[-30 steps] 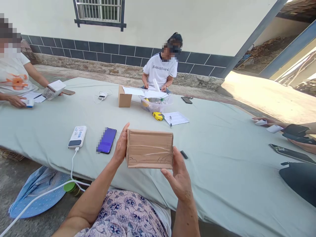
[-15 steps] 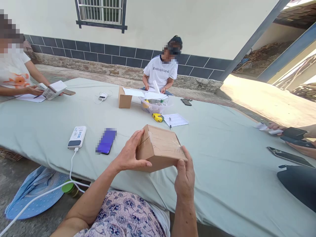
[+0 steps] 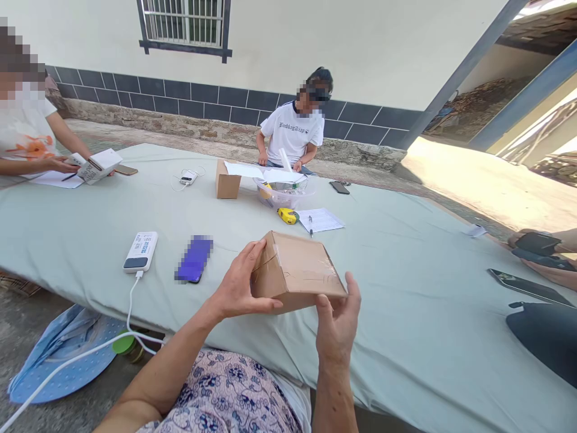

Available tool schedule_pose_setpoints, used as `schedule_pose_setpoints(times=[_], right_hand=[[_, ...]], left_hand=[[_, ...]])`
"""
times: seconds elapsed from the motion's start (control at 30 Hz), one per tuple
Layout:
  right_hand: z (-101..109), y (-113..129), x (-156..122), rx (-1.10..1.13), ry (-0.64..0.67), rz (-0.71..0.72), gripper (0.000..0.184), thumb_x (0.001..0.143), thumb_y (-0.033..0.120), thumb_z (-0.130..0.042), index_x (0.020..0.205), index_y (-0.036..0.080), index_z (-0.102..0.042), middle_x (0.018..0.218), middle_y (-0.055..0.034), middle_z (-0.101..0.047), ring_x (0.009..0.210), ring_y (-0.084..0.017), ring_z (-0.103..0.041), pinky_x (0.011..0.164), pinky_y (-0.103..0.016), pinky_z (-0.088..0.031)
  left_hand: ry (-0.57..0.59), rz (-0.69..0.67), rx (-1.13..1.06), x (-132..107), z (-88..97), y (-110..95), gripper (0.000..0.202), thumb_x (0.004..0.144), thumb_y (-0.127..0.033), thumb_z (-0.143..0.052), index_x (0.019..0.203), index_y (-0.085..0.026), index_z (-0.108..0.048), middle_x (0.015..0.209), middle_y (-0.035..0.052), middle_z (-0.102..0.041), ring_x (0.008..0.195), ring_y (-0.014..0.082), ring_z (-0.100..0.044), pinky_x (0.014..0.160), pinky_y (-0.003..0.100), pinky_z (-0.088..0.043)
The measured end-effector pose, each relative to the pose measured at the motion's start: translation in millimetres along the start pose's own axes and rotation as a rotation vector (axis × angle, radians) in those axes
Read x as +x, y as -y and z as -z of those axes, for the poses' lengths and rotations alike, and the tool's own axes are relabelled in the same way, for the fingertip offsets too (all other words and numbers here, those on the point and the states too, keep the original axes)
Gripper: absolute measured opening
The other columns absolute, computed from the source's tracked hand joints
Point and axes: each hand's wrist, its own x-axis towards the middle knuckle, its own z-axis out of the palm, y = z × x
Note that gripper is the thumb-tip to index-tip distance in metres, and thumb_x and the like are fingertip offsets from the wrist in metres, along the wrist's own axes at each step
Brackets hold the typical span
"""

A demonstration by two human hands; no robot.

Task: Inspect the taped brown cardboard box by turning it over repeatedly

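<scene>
A brown cardboard box [image 3: 311,264] with clear tape on its upper face is held tilted above the near edge of the table. My left hand [image 3: 241,282] grips its left side, thumb along the lower front edge and fingers toward the back. At the right front corner, my right hand [image 3: 338,313] holds the box with the thumb in front; its other fingers are partly hidden behind the corner. Beyond the box lie a yellow tape measure [image 3: 287,216] and a printed sheet [image 3: 327,220] with a pen [image 3: 311,225] on it.
A white power bank [image 3: 140,252] with a cable and a phone [image 3: 195,258] lie to the left. Farther back are a small carton [image 3: 228,183] and a clear plastic basin [image 3: 286,195]. People sit at the left and far sides; another person's hands show at right.
The box has turned slightly in my hands and shifted a little right. My right-hand fingers have moved outward at its corner. At right, the other person's hand has left a white item on the table.
</scene>
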Motion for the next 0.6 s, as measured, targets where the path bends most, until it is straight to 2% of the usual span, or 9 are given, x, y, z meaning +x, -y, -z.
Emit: schedule_pose_setpoints(times=[0.07, 0.13, 0.23, 0.33, 0.43, 0.6], right_hand=[[-1, 2, -2, -0.02, -0.051, 0.031, 0.108, 0.076, 0.068, -0.069, 0.16, 0.027, -0.015, 0.155, -0.0185, -0.043, 0.136, -0.033, -0.052, 0.109, -0.052, -0.046], [-1, 5, -4, -0.044, -0.058, 0.086, 0.113, 0.072, 0.069, -0.072, 0.16, 0.031, -0.013, 0.162, -0.0174, -0.031, 0.144, -0.035, -0.044, 0.113, -0.058, -0.041], [0, 7, -7, -0.029, 0.038, 0.128, 0.115, 0.069, 0.076, -0.071, 0.16, 0.034, -0.013, 0.166, -0.0161, -0.022, 0.152, -0.038, -0.032, 0.116, -0.061, -0.037], [1, 3, -8, -0.022, 0.113, 0.15, 0.119, 0.067, 0.083, -0.067, 0.16, 0.034, -0.011, 0.167, -0.0163, -0.019, 0.155, -0.039, -0.024, 0.116, -0.061, -0.036], [1, -2, -6, -0.004, 0.071, 0.179, 0.118, 0.065, 0.082, -0.069, 0.159, 0.032, -0.018, 0.165, -0.0167, -0.026, 0.153, -0.038, -0.029, 0.116, -0.06, -0.037], [2, -1, -3, 0.145, -0.155, 0.195, 0.1, 0.069, 0.065, -0.079, 0.15, 0.024, -0.038, 0.146, -0.0163, -0.05, 0.139, -0.032, -0.047, 0.11, -0.049, -0.044]], left_hand=[[-0.079, -0.084, 0.133, -2, -6.0, -2, 0.118, 0.07, -0.062, -0.08, 0.161, -0.028, -0.014, 0.164, 0.0187, -0.026, 0.151, 0.0408, -0.029, 0.12, 0.057, -0.032], [-0.172, -0.174, 0.286, -3, -11.8, -4, 0.117, 0.069, -0.062, -0.08, 0.16, -0.029, -0.016, 0.161, 0.0213, -0.029, 0.149, 0.0419, -0.032, 0.118, 0.059, -0.033], [-0.263, -0.262, 0.477, -4, -18.2, -9, 0.109, 0.069, -0.062, -0.079, 0.157, -0.027, -0.025, 0.157, 0.0248, -0.031, 0.146, 0.0443, -0.036, 0.116, 0.062, -0.03], [-0.292, -0.302, 0.543, -4, -20.4, -13, 0.104, 0.07, -0.062, -0.078, 0.155, -0.025, -0.03, 0.156, 0.027, -0.031, 0.144, 0.0455, -0.038, 0.115, 0.062, -0.029], [-0.295, -0.34, 0.5, -3, -18.4, -14, 0.106, 0.07, -0.058, -0.079, 0.156, -0.026, -0.027, 0.155, 0.0264, -0.032, 0.143, 0.0446, -0.039, 0.115, 0.062, -0.03], [-0.2, -0.351, 0.262, -3, -10.6, -10, 0.117, 0.064, -0.056, -0.084, 0.159, -0.031, -0.021, 0.158, 0.0207, -0.031, 0.145, 0.0423, -0.038, 0.115, 0.056, -0.036]])
